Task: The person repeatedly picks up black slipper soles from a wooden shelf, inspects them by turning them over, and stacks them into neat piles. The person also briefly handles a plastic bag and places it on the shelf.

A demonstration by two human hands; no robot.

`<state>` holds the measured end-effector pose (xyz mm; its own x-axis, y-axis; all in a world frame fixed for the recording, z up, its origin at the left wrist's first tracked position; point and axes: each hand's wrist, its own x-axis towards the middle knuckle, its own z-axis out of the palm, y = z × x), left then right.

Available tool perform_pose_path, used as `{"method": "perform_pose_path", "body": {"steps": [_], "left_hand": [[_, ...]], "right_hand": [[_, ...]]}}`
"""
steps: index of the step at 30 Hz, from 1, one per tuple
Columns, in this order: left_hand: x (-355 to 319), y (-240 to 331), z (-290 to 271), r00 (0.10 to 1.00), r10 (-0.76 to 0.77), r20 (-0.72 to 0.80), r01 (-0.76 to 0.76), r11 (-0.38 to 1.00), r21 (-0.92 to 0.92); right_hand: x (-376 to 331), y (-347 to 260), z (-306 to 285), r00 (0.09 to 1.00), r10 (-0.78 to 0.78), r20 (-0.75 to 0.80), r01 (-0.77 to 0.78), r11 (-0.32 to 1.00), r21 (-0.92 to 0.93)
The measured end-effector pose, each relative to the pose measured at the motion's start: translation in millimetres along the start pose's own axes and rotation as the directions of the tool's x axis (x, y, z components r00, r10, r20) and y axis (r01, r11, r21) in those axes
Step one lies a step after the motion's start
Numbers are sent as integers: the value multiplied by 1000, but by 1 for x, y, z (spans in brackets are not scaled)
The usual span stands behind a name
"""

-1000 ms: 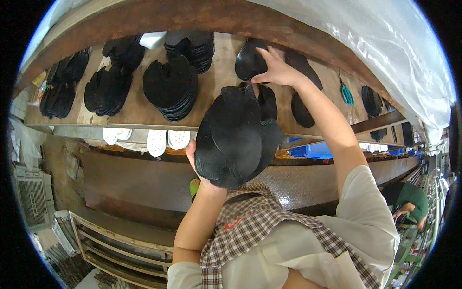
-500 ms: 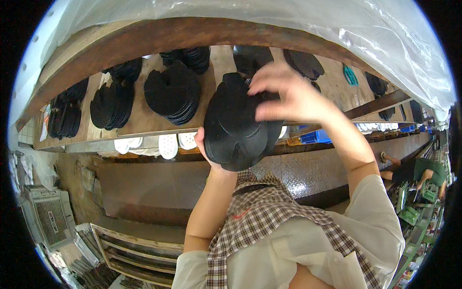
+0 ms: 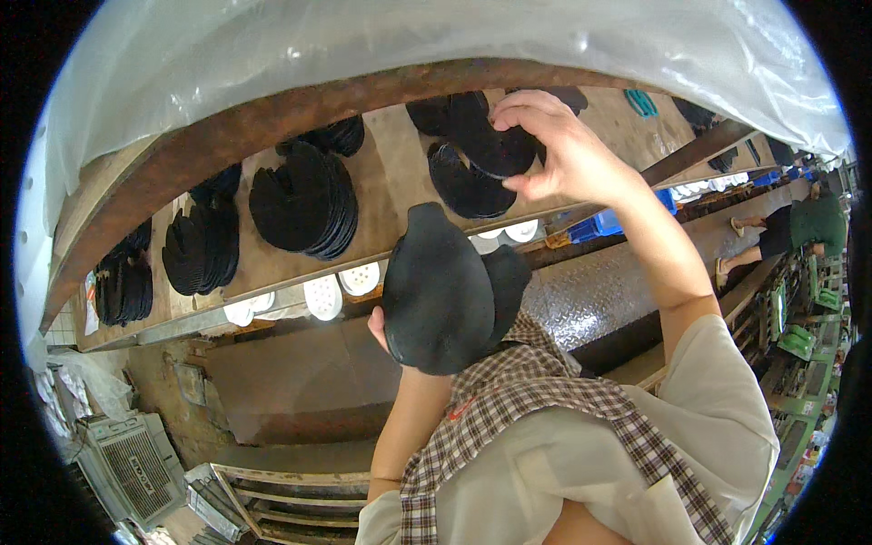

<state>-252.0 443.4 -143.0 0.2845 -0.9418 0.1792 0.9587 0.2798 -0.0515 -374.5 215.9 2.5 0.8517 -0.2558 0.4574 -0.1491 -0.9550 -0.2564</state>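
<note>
My left hand [image 3: 378,329] holds a small stack of black, curved cut pieces [image 3: 438,304], which look like parts of shoe uppers, in front of the table edge. The stack hides most of its fingers. Over the table, my right hand [image 3: 559,150] pinches one black curved piece [image 3: 490,136] between thumb and fingers. That piece hangs above a pile of like pieces [image 3: 468,186]; I cannot tell whether they touch. Left of it stand more black piles, fanned and overlapping: a tall one [image 3: 304,204], and a leaning row [image 3: 202,250].
The wooden table [image 3: 391,173] has a raised rim and a plastic sheet [image 3: 436,32] beyond. Perforated white shoe-shaped items [image 3: 322,297] and a blue crate [image 3: 595,225] sit below its edge. A teal tool [image 3: 640,103] lies on top. Another person [image 3: 813,222] is far right.
My right hand has moved from the held stack out over the table with one black piece. My left hand and its stack sit lower in the view, which has shifted slightly.
</note>
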Motion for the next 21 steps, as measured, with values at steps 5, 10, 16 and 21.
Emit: {"method": "perform_pose_path", "body": {"steps": [5, 10, 16, 21], "left_hand": [[-15, 11, -1, 982, 86, -167, -76, 995, 64], [-3, 16, 7, 982, 83, -171, -64, 991, 115], [24, 3, 20, 982, 63, -177, -32, 985, 172], [34, -11, 28, 993, -30, -110, 39, 996, 80]], "right_hand": [[-23, 31, 49, 937, -108, 333, 95, 994, 55], [-22, 9, 38, 963, 56, 264, -59, 998, 4], [-14, -59, 10, 965, 207, 161, -243, 937, 252], [-9, -56, 37, 910, 387, 152, -411, 785, 464]]}}
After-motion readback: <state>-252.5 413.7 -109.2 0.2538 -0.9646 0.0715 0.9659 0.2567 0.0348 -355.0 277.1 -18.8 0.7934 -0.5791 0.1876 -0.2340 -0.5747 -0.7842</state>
